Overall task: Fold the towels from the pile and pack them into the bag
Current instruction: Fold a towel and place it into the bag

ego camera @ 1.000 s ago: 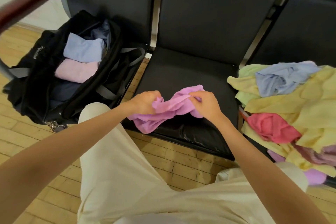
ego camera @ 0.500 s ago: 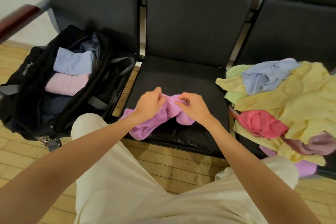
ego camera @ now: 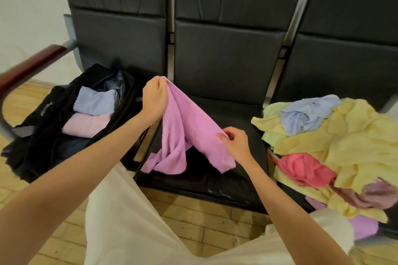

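Now I pinch the purple towel corner high with my left hand, its length slanting down-right to my right hand pinching the edge.

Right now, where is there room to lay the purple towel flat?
The middle seat is bare between the purple towel and the towel pile. The right seat is crowded with towels, and the bag already holds folded ones.
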`<control>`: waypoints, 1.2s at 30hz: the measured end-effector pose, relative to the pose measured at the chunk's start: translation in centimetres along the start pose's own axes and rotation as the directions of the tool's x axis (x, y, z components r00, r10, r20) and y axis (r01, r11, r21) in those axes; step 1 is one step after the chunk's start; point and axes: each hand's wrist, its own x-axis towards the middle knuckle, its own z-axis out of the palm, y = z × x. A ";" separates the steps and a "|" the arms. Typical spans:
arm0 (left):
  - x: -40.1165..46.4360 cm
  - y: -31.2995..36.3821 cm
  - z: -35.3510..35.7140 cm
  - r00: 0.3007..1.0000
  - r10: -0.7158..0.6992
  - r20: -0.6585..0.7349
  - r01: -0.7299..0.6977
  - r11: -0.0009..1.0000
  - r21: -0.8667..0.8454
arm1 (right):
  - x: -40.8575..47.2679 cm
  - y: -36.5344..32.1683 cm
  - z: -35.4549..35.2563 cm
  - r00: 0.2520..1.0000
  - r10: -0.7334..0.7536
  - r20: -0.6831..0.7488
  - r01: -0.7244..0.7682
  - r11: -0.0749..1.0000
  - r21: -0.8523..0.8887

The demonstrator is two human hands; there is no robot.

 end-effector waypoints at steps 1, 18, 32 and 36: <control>0.4 0.8 -0.3 0.999 0.013 -0.041 -0.013 1.000 0.005 | 0.2 -0.1 -0.2 1.000 0.000 -0.010 0.000 1.000 0.009; 1.1 4.4 1.2 0.839 -0.520 0.160 0.523 0.691 -0.499 | 2.6 1.5 0.0 0.902 0.280 -0.330 -0.194 0.943 0.270; -2.5 -5.1 2.7 0.693 -0.590 0.415 0.720 0.592 -0.362 | -2.0 5.2 8.6 0.951 0.095 0.294 0.044 0.900 -0.434; -1.8 -5.8 1.5 0.712 -0.538 0.451 0.701 0.589 -0.402 | -2.0 4.3 11.3 0.931 0.125 0.343 0.110 0.799 -0.591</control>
